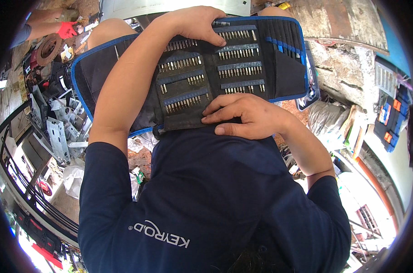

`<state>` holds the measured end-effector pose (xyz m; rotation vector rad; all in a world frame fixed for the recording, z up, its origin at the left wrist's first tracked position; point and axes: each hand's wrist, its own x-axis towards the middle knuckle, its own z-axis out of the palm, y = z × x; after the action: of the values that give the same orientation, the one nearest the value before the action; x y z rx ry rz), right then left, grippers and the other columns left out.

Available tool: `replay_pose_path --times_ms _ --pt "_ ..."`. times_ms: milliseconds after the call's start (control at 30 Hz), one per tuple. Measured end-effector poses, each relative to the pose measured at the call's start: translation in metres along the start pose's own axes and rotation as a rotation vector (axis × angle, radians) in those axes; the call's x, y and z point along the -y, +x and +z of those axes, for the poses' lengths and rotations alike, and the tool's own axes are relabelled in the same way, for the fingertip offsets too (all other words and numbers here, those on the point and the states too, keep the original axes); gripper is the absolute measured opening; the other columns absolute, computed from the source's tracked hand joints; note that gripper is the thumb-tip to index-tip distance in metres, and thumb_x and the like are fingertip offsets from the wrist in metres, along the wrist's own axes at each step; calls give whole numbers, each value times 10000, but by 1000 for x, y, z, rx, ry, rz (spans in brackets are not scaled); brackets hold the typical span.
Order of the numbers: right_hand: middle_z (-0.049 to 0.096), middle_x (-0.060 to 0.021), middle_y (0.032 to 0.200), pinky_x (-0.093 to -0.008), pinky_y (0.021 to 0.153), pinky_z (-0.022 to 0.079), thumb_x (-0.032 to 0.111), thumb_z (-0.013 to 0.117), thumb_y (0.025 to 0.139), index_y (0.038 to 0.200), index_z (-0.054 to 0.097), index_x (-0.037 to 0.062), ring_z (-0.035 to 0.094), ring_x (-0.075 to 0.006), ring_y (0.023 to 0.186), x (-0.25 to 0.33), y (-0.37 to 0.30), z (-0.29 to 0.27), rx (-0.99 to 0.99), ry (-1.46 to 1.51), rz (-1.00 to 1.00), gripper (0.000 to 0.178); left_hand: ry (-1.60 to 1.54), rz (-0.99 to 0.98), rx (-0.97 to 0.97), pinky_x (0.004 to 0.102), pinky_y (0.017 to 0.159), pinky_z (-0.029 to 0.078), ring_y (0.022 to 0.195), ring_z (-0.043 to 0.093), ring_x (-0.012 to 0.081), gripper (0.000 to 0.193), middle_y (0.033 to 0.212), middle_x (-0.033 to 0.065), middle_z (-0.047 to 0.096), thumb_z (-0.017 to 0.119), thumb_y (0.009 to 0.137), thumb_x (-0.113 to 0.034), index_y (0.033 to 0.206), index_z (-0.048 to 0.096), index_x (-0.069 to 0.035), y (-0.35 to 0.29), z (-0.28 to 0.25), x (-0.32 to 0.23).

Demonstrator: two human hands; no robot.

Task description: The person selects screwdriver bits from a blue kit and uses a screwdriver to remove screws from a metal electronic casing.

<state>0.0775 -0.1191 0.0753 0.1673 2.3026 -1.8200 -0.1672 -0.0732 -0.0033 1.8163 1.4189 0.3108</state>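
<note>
A black tool roll (286, 75) with blue trim is spread open across my lap. Rows of short silver screwdriver bits (240, 70) sit in blue strips on its two middle panels, and one strip on the left panel has a gap. My left hand (195, 22) reaches over the far edge, its thumb on the inner face and its fingers curled at the rim. Beside them shows a short dark rod (221, 23); whether I hold it is unclear. My right hand (249, 116) lies on the near edge, fingers stretched out, below the bits.
At the far left, another person's hand in a red glove (67, 30) is near a rusty ring (48, 49). Metal scrap (57, 136) is piled on my left. On the right are a concrete slab (345, 77) and a blue case (391, 123) with orange latches.
</note>
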Motion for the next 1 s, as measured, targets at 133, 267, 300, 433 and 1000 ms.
replay_pose_path --times_ms 133,267,300,433,1000 --pt "657 -131 1164 -378 924 508 220 677 917 1143 702 25 635 -301 1093 1 1 -1 -4 15 11 300 4 8 -6 376 905 523 1013 682 303 676 1117 188 704 785 710 -403 1238 632 -10 1 1 2" --pt "661 -139 1074 -418 902 496 324 624 939 1195 656 27 648 -320 1011 8 10 -3 -49 -186 101 392 17 9 3 380 911 522 1022 679 308 686 1129 195 699 785 707 -409 1241 630 -7 1 -1 0" --pt "663 -142 1053 -430 891 495 359 604 947 1205 644 27 652 -325 991 11 13 -3 -65 -296 136 422 6 6 4 379 915 517 1019 673 308 688 1121 196 695 785 705 -406 1238 625 -1 0 0 0" --pt "601 -145 959 -424 909 450 399 555 961 1350 542 23 599 -333 949 5 23 2 -69 -428 134 541 -8 8 5 377 920 507 1007 661 308 684 1104 195 689 785 700 -398 1225 617 8 -1 -1 0" --pt "612 -146 972 -423 890 473 485 528 954 1362 550 19 597 -324 981 4 33 2 14 -562 181 619 7 13 9 393 925 505 1026 652 330 697 1117 201 683 784 701 -413 1237 611 -2 0 -3 -3"
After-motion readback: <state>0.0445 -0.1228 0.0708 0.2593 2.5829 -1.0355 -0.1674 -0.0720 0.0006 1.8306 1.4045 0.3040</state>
